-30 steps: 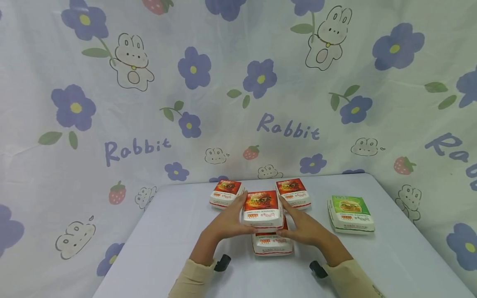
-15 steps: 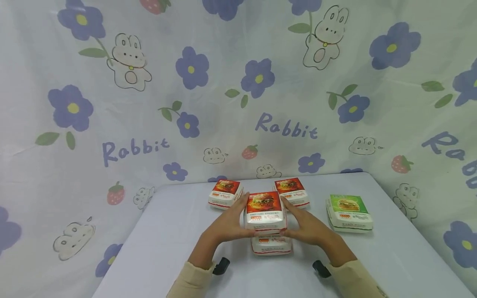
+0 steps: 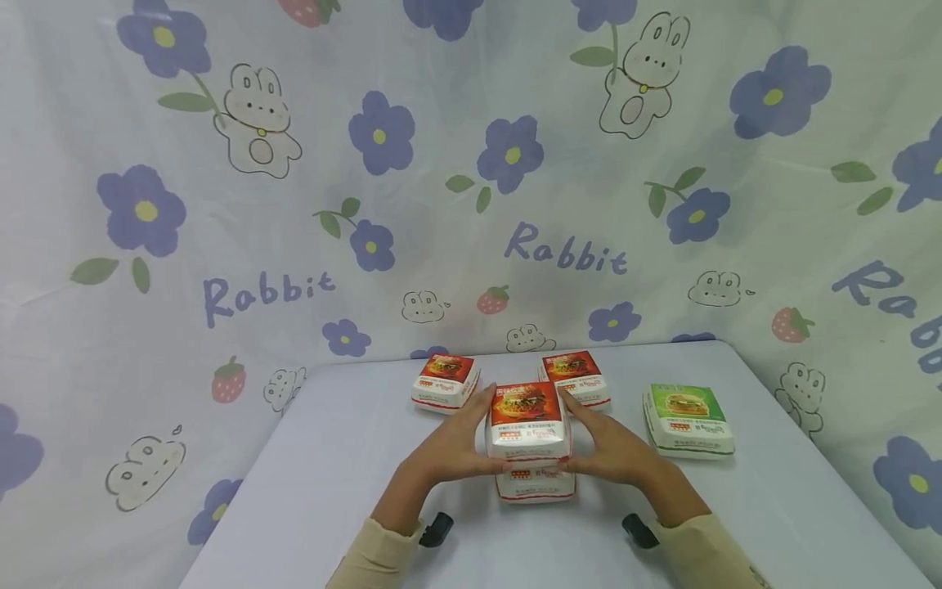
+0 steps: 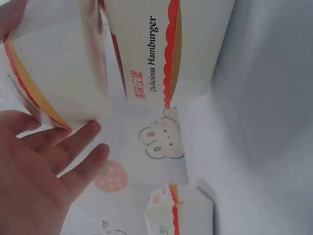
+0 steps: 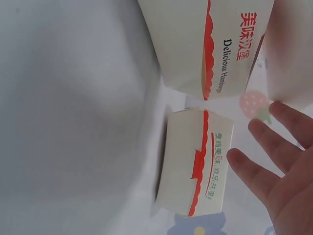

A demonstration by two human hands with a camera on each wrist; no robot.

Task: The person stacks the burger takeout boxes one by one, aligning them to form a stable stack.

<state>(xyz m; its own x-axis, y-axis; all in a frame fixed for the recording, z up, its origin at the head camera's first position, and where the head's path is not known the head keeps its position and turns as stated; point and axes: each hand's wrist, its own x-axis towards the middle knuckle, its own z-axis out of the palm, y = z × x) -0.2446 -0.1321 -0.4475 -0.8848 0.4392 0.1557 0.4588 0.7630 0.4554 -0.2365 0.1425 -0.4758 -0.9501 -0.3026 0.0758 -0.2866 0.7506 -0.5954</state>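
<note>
Both hands hold a red-topped hamburger box [image 3: 528, 419] between them in the head view. My left hand [image 3: 455, 446] grips its left side and my right hand [image 3: 612, 446] its right side, thumbs near the lower front corners. Directly beneath is a second hamburger box [image 3: 536, 488], its top mostly covered by the held one. In the left wrist view, the held box's white side [image 4: 61, 68] lies against my fingers [image 4: 80, 142], tilted relative to the lower box [image 4: 166, 54]. The right wrist view shows my spread fingers [image 5: 254, 169] beside the held box [image 5: 293, 54].
Two more red-topped boxes stand behind, one at the back left [image 3: 446, 381] and one at the back right [image 3: 576, 378]. A green-topped hamburger box [image 3: 688, 419] sits on the right of the white table [image 3: 324, 491]. A rabbit-and-flower patterned curtain [image 3: 456, 245] hangs behind the table.
The held box has shifted slightly right and down in the head view, coming over the lower box and covering its red top. Both hands moved with it; the other boxes stayed put.
</note>
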